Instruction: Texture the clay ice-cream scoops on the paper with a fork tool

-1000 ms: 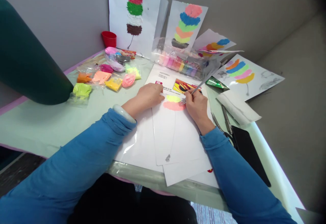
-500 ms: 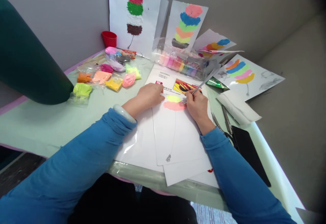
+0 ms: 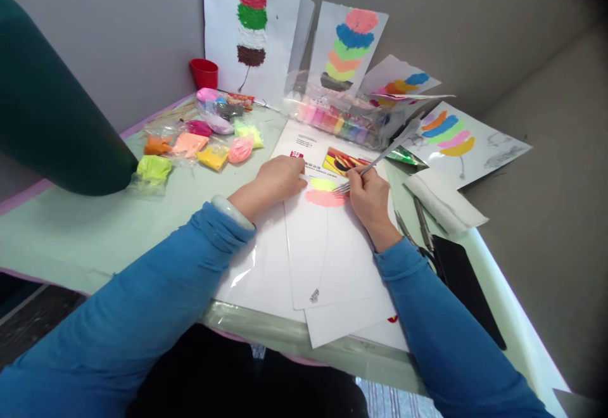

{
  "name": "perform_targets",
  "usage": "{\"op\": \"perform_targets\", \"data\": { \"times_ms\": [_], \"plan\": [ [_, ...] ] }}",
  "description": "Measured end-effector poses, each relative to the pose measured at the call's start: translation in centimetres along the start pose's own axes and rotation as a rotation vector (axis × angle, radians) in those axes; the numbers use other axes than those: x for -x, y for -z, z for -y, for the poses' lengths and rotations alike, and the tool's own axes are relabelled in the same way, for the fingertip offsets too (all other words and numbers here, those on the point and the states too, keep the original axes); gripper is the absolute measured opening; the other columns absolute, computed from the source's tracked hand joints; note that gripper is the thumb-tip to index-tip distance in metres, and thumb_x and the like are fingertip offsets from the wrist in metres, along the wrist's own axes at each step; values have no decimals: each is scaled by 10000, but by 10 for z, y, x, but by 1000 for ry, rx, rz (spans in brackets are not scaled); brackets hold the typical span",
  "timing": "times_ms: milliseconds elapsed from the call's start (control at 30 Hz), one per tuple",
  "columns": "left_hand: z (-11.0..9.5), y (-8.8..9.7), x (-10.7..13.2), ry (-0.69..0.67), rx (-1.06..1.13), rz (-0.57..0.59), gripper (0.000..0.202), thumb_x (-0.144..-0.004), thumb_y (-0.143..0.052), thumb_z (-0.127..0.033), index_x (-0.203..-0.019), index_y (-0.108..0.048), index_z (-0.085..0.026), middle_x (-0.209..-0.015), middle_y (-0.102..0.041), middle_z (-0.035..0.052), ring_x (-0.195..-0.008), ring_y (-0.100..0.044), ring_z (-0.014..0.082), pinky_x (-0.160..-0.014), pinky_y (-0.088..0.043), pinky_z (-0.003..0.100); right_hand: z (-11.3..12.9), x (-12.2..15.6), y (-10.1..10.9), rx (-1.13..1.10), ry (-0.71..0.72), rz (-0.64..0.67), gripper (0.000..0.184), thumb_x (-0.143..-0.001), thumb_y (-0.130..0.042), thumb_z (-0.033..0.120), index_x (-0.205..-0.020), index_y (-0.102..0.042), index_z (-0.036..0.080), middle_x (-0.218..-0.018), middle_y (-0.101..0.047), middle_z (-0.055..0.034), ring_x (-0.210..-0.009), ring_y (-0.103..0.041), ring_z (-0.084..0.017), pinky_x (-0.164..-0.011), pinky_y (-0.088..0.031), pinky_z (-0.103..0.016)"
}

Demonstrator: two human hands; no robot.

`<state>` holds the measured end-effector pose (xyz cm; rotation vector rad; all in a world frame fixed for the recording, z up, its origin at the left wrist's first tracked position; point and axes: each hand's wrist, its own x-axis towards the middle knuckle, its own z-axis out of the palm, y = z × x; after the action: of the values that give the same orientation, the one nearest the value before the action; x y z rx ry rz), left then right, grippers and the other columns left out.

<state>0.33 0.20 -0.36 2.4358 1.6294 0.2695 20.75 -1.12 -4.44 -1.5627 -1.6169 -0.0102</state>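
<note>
My right hand (image 3: 369, 199) is closed around a metal fork (image 3: 382, 157), its handle slanting up to the right. The tines touch or hover just over the clay on a white sheet (image 3: 308, 240); I cannot tell which. That clay is a flat yellow patch (image 3: 323, 184) above a wider pink patch (image 3: 324, 198), with a thin pencil line running down to a small dark scribble. My left hand (image 3: 280, 177) rests at the sheet's upper left edge, thumb and forefinger apart, holding nothing. Its other fingers are partly hidden.
Bags of coloured clay (image 3: 212, 154) lie on the left beside a dark green cylinder (image 3: 61, 101). A clear clay box (image 3: 332, 117), a red cup (image 3: 204, 74) and propped clay pictures (image 3: 349, 50) stand behind. Right are a tissue (image 3: 444, 199), scissors and a black flat object (image 3: 468, 285).
The fork handle has tilted, its far end swinging slightly up and right. My right hand has shifted a little right; my left hand and the sheet look unmoved.
</note>
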Motion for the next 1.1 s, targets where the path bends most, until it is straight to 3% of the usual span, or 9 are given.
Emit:
{"op": "perform_targets", "data": {
  "times_ms": [333,600,767,1100],
  "plan": [
    [-1,-1,-1,1,-17,-16,302,-787,-469,-303,-1010,-617,-165,-974,-656,113,-878,-598,226,-655,-417,292,-1,-1,-2,56,44,70,230,-817,-426,290,-802,-618,165,-754,-665,-75,-680,-579,-211,-646,-409,-330],
    [0,-1,-1,0,-25,-4,320,-790,-462,-308,-1033,-614,-167,-994,-655,110,-907,-590,239,-679,-422,299,-1,-1,-1,120,7,24,236,-813,-423,298,-819,-615,160,-775,-670,-94,-680,-587,-225,-656,-413,-344],
    [0,-1,-1,9,-21,-1,318,-796,-467,-320,-1034,-612,-168,-1008,-649,111,-919,-587,244,-686,-425,302,0,0,0,26,-2,-12,260,-835,-416,327,-844,-618,164,-751,-660,-70,-687,-593,-210,-654,-416,-331],
    [0,0,0,-4,-16,-15,288,-798,-477,-300,-1015,-612,-166,-980,-656,100,-909,-590,220,-705,-423,287,2,-1,-2,100,23,66,254,-818,-435,337,-781,-618,165,-641,-618,-43,-583,-524,-182,-610,-385,-314]
  ]
}}
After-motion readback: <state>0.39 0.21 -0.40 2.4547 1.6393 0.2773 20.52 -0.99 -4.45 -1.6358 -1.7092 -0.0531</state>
